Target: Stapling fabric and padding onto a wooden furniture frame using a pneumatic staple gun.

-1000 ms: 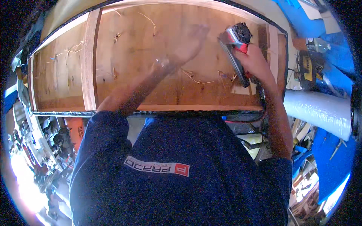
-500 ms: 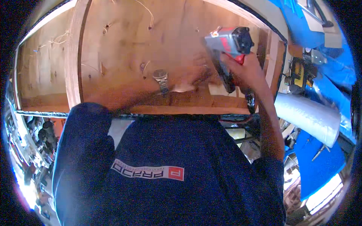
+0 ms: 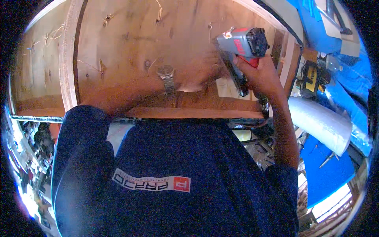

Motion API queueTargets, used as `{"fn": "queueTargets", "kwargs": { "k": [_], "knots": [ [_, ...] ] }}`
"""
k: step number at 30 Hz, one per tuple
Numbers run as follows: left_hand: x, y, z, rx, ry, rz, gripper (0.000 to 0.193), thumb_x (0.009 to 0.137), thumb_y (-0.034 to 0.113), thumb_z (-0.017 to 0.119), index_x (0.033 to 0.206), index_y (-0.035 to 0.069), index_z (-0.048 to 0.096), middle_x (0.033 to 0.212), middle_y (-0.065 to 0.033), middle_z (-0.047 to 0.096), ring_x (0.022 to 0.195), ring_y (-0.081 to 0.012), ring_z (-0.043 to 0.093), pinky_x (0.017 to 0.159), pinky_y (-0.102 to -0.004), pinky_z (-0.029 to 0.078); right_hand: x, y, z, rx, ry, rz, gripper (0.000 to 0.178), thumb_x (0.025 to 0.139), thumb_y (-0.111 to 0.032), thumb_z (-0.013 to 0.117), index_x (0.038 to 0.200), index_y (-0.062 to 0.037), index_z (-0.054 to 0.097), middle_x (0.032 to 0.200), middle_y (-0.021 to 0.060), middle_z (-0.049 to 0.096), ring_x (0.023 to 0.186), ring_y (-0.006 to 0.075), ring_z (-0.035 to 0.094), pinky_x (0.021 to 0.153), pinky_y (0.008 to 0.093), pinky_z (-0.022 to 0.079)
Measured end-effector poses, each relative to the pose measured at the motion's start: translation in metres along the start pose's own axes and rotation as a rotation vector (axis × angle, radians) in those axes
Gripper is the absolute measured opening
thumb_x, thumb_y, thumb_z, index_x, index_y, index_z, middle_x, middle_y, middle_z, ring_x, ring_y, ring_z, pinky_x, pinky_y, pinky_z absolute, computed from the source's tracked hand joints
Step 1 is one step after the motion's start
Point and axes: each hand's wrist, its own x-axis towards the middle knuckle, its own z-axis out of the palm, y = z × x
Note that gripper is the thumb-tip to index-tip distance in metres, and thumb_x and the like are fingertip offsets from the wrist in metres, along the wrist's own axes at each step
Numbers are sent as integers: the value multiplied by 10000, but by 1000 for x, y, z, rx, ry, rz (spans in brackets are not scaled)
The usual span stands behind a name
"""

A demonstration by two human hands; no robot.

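My right hand (image 3: 261,77) is closed around the handle of a grey and red staple gun (image 3: 242,42). Its nose points left and its long dark magazine slants down toward me. Close to the nose, my left hand (image 3: 200,73) reaches over the wooden panel (image 3: 130,47), a steel-banded watch (image 3: 166,75) on its wrist. The left fingers are blurred and partly hidden by the gun, so I cannot make out their grip. Both hands are inside a shallow wooden frame (image 3: 69,59) that backs onto the panel.
Thin strands of string (image 3: 158,12) stick out of holes in the panel. To the right lie a roll of clear plastic film (image 3: 321,124), a yellow and black object (image 3: 312,79) and blue sheeting (image 3: 327,173). Dark edging runs along the frame's near side.
The frame and panel have shifted slightly left and up in view. The staple gun shows a little farther right, still in my right hand, and my left hand stays beside its nose.
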Motion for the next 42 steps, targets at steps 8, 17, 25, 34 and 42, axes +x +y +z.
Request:
{"fn": "queueTargets", "kwargs": {
  "k": [8, 17, 25, 34, 42],
  "knots": [
    [28, -6, -95, 533, 395, 139, 184, 831, 183, 547, 984, 82, 572, 1017, -101, 557, 847, -285, 510, 694, -403, 414, -5, 14, -1, 111, 120, -22, 337, 804, -235, 655, 1059, -16, 639, 864, 128, 689, 734, 258, 652, 650, 352, 496],
    [56, -84, -106, 962, 308, 134, 360, 795, 222, 599, 1140, 123, 565, 1080, -63, 499, 970, -229, 440, 874, -426, 382, 2, 7, 18, 82, 92, 56, 241, 829, -164, 649, 1004, 3, 643, 759, 59, 654, 618, 116, 543, 549, 240, 425],
    [53, -75, -103, 946, 317, 117, 373, 754, 205, 631, 1117, 134, 578, 1140, -69, 489, 1026, -255, 428, 919, -473, 369, 6, -19, 9, -75, 62, 153, 308, 806, -258, 659, 993, -13, 656, 741, 112, 660, 619, 227, 605, 557, 325, 464],
    [-33, 31, -121, 353, 7, -320, 320, 839, 269, 606, 1109, 107, 550, 1156, -95, 544, 989, -279, 539, 864, -408, 423, -40, 6, -37, 316, 235, 161, 242, 866, -256, 640, 903, -20, 599, 514, -13, 484, 381, 73, 389, 362, 201, 291],
    [-55, 65, -71, 709, 49, -948, 436, 815, 303, 626, 1177, 86, 512, 1052, -130, 566, 775, -325, 618, 619, -450, 513, -26, 24, -34, 198, -29, -209, 212, 844, -240, 642, 817, -29, 629, 566, -7, 531, 480, 115, 461, 450, 266, 373]
  ]
}}
